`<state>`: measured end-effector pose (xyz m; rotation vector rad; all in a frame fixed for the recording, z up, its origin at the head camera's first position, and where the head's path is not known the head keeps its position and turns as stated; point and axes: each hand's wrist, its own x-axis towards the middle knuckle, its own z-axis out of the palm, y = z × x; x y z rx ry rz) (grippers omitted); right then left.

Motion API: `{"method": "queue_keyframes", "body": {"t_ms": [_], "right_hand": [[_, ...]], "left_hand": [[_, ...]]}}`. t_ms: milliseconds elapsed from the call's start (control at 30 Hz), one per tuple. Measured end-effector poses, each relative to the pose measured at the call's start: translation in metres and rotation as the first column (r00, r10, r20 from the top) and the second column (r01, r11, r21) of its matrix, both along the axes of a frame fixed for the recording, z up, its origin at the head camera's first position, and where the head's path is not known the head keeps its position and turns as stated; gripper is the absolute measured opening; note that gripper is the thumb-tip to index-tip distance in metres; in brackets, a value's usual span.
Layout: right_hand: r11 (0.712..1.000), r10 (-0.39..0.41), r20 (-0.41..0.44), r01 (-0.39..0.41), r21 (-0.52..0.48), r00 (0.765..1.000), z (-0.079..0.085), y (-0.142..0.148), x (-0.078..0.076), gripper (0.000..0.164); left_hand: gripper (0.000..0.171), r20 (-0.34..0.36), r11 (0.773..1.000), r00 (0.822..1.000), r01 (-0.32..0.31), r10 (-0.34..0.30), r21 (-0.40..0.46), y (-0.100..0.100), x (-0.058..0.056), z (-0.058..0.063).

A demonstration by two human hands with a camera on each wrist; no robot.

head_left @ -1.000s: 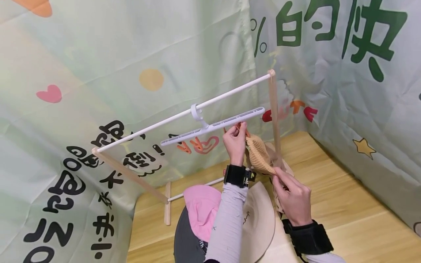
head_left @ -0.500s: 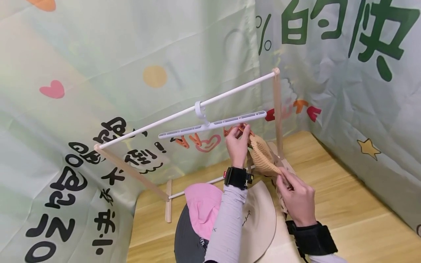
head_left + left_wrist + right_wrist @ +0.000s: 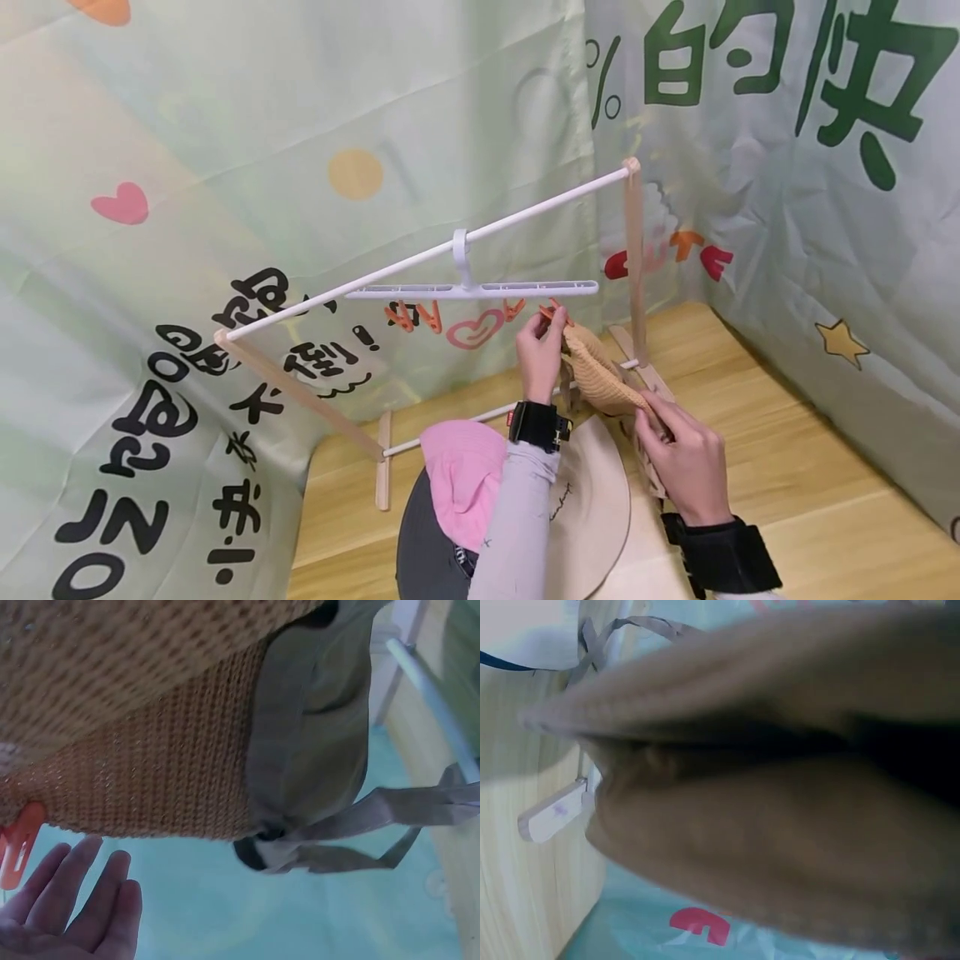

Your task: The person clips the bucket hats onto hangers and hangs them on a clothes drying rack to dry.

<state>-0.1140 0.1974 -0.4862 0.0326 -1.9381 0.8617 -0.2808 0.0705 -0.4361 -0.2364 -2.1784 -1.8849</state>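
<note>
A tan knitted sun hat (image 3: 592, 367) with a cloth lining and long fabric ties (image 3: 397, 806) hangs below the right half of a white hanger (image 3: 525, 291). My left hand (image 3: 538, 358) pinches an orange clip (image 3: 553, 313) under the hanger; in the left wrist view the orange clip (image 3: 22, 844) sits at the hat's edge, with several fingers (image 3: 120, 900) extended beside it. Lower down, my right hand (image 3: 684, 458) grips the hat's brim between thumb and fingers. In the right wrist view the hat (image 3: 765, 840) fills much of the picture, blurred, and hides that hand.
The hanger hooks over a white rod (image 3: 360, 277) on a wooden stand (image 3: 636, 267). More orange clips (image 3: 429, 317) hang from it. A pink hat (image 3: 461, 475), a dark grey hat (image 3: 420, 542) and a beige hat (image 3: 600, 500) lie on the wooden table (image 3: 810, 467). Printed curtains (image 3: 465, 108) enclose the back and sides.
The hanger has swung on its hook, its right end dropping from a steep slant to nearly level. My left hand sinks slightly with the clip, while my right hand moves down and right with the brim.
</note>
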Motion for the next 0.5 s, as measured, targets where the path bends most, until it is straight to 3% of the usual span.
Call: {"method": "queue_keyframes", "body": {"t_ms": [233,500], "right_hand": [[0.998,0.008,0.067,-0.012,0.059,0.998,-0.001,0.003,0.005,0.031],[0.995,0.016,0.21,-0.035,0.089,0.978,0.004,0.006,0.01,0.032]], "left_hand": [[0.043,0.001,0.998,1.0,0.007,-0.007,-0.058,-0.007,0.006,-0.014],[0.048,-0.042,0.999,0.999,0.005,-0.007,-0.05,-0.011,0.008,-0.022]]}}
